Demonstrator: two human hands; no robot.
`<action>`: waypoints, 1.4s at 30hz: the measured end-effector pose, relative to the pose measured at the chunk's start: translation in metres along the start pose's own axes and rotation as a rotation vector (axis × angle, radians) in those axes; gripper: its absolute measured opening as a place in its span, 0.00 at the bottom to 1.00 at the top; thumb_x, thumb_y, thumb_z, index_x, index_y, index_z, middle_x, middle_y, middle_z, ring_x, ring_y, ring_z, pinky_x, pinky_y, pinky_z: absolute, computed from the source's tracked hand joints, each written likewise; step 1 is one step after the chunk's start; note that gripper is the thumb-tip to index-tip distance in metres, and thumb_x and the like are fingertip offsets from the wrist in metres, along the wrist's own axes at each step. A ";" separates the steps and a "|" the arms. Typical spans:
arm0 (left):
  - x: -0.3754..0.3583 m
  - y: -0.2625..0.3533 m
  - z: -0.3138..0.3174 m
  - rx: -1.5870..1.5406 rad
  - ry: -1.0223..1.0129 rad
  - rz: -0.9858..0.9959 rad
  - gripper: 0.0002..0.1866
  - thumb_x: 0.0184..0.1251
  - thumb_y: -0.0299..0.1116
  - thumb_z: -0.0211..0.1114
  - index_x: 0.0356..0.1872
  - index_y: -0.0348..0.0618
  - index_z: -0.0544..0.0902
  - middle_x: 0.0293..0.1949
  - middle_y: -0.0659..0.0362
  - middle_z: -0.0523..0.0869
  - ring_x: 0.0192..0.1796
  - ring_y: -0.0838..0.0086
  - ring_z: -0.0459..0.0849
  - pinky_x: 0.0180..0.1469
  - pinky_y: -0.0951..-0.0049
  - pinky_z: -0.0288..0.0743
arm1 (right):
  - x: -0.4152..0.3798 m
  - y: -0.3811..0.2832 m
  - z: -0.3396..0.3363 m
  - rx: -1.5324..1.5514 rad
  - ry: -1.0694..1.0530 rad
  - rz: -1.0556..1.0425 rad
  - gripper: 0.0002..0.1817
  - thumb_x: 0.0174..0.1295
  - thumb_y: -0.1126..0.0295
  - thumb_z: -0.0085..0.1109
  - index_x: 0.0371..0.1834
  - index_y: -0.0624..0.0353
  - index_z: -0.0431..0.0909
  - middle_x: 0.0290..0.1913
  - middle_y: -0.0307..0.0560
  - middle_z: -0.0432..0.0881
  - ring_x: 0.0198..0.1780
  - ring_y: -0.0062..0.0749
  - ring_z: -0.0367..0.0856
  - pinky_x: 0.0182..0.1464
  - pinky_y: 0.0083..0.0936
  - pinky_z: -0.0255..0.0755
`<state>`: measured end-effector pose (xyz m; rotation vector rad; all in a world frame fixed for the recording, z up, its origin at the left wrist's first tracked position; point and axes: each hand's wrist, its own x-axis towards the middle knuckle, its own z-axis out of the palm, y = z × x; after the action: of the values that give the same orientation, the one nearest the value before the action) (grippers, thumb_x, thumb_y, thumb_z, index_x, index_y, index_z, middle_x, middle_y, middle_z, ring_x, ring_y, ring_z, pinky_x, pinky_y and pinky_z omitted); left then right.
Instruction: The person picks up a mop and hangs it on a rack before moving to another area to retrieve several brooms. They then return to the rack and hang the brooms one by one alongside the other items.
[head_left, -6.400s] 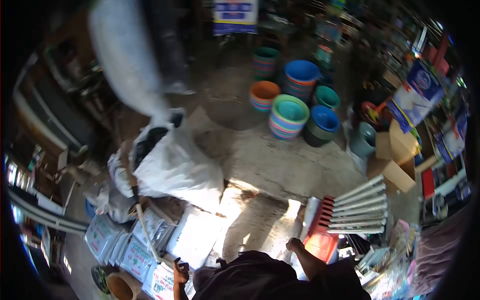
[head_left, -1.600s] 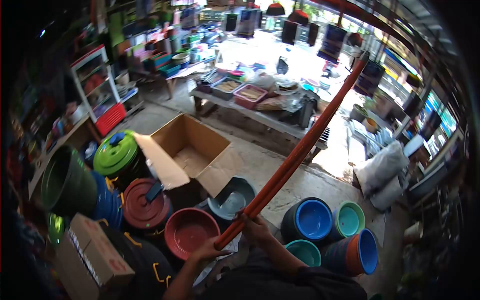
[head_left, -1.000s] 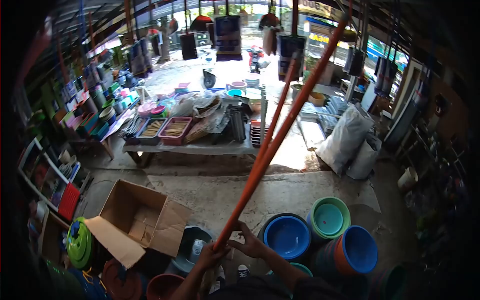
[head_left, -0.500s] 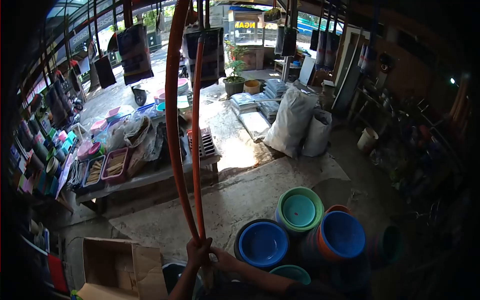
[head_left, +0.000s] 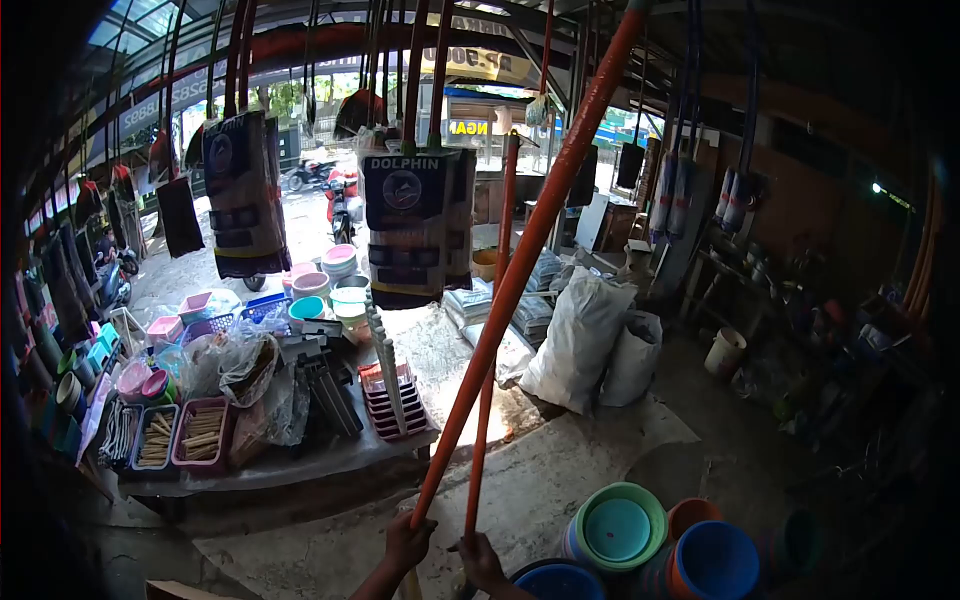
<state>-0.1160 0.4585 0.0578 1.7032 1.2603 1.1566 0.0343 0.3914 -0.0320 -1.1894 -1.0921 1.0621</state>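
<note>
Two long orange poles rise from the bottom centre. My left hand (head_left: 408, 543) is closed round the lower part of the thicker-looking pole (head_left: 510, 285), which leans to the upper right across the view. Just right of it, my right hand (head_left: 482, 560) grips the other pole (head_left: 488, 400) near its lower end; this one stands more upright and its top shows near the hanging packs. The poles cross in view at mid height. A paler stretch of pole shows below my left hand.
Packs marked DOLPHIN (head_left: 405, 215) hang ahead. A low table (head_left: 300, 470) with baskets and bags is at the left. White sacks (head_left: 578, 345) stand beyond the floor at centre right. Green tubs (head_left: 616, 530) and blue tubs (head_left: 716, 560) stand at the lower right. Cardboard shows at the bottom edge.
The view has tilted upward. The thicker-looking pole has swung from near upright to leaning right. My hands, together before, are now apart, each on its own pole.
</note>
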 end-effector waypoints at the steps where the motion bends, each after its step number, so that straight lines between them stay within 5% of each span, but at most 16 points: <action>1: 0.016 0.002 -0.002 -0.004 -0.015 0.000 0.13 0.52 0.32 0.67 0.21 0.35 0.72 0.20 0.50 0.76 0.22 0.66 0.75 0.27 0.65 0.67 | 0.018 0.018 -0.010 -0.031 0.102 -0.061 0.11 0.67 0.68 0.49 0.47 0.62 0.67 0.33 0.41 0.74 0.35 0.24 0.75 0.42 0.24 0.71; 3: 0.045 0.005 0.000 0.001 -0.097 -0.002 0.14 0.53 0.33 0.67 0.21 0.35 0.72 0.18 0.50 0.74 0.21 0.68 0.73 0.27 0.66 0.66 | 0.036 -0.030 -0.029 -0.165 0.292 0.082 0.12 0.66 0.66 0.50 0.47 0.62 0.67 0.32 0.41 0.73 0.33 0.27 0.74 0.39 0.25 0.70; 7: 0.095 0.004 0.019 -0.017 -0.163 -0.029 0.14 0.55 0.35 0.67 0.22 0.35 0.72 0.17 0.52 0.73 0.20 0.69 0.70 0.27 0.67 0.66 | 0.085 -0.046 -0.083 -0.359 0.586 -0.118 0.13 0.63 0.65 0.53 0.45 0.62 0.70 0.32 0.42 0.72 0.35 0.28 0.72 0.40 0.28 0.68; 15: 0.207 -0.043 0.088 -0.085 -0.193 -0.066 0.14 0.58 0.34 0.64 0.23 0.35 0.71 0.16 0.57 0.68 0.23 0.76 0.66 0.27 0.68 0.65 | 0.168 -0.007 -0.194 -0.532 0.755 -0.060 0.16 0.50 0.71 0.53 0.44 0.63 0.72 0.32 0.52 0.78 0.34 0.43 0.79 0.39 0.33 0.72; 21: 0.344 -0.131 0.181 -0.156 -0.093 -0.067 0.17 0.59 0.35 0.64 0.20 0.34 0.70 0.14 0.55 0.67 0.20 0.76 0.65 0.23 0.67 0.62 | 0.280 -0.002 -0.260 -0.633 0.800 0.012 0.18 0.46 0.71 0.55 0.42 0.62 0.74 0.24 0.49 0.76 0.27 0.44 0.77 0.32 0.35 0.70; 23: 0.391 -0.118 0.200 -0.054 -0.086 -0.077 0.15 0.64 0.35 0.61 0.19 0.44 0.70 0.15 0.71 0.67 0.19 0.87 0.64 0.19 0.78 0.57 | 0.316 -0.004 -0.281 -0.657 0.798 -0.058 0.17 0.45 0.70 0.54 0.41 0.62 0.74 0.21 0.47 0.74 0.24 0.44 0.76 0.29 0.36 0.69; 25: 0.430 -0.092 0.212 -0.053 -0.006 -0.089 0.19 0.61 0.37 0.64 0.18 0.36 0.70 0.12 0.62 0.65 0.19 0.80 0.62 0.20 0.70 0.57 | 0.346 -0.011 -0.300 -0.674 0.734 -0.017 0.17 0.45 0.70 0.53 0.41 0.62 0.74 0.22 0.46 0.74 0.24 0.44 0.76 0.29 0.38 0.68; 32: 0.516 -0.098 0.234 -0.020 0.117 -0.104 0.20 0.60 0.37 0.65 0.16 0.37 0.69 0.13 0.63 0.64 0.19 0.80 0.60 0.21 0.70 0.55 | 0.448 -0.011 -0.338 -0.697 0.575 -0.105 0.18 0.45 0.67 0.51 0.42 0.60 0.74 0.26 0.52 0.78 0.29 0.55 0.77 0.36 0.46 0.67; 42: 0.633 -0.137 0.246 -0.043 0.225 -0.170 0.21 0.64 0.39 0.62 0.17 0.41 0.65 0.15 0.67 0.60 0.22 0.81 0.58 0.23 0.71 0.52 | 0.656 0.006 -0.356 -0.808 0.496 -0.275 0.18 0.47 0.67 0.53 0.43 0.61 0.75 0.31 0.55 0.79 0.32 0.55 0.77 0.35 0.44 0.69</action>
<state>0.1481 1.0967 0.0025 1.4346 1.4748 1.2894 0.4890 0.9825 -0.0112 -1.7424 -1.2624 0.0542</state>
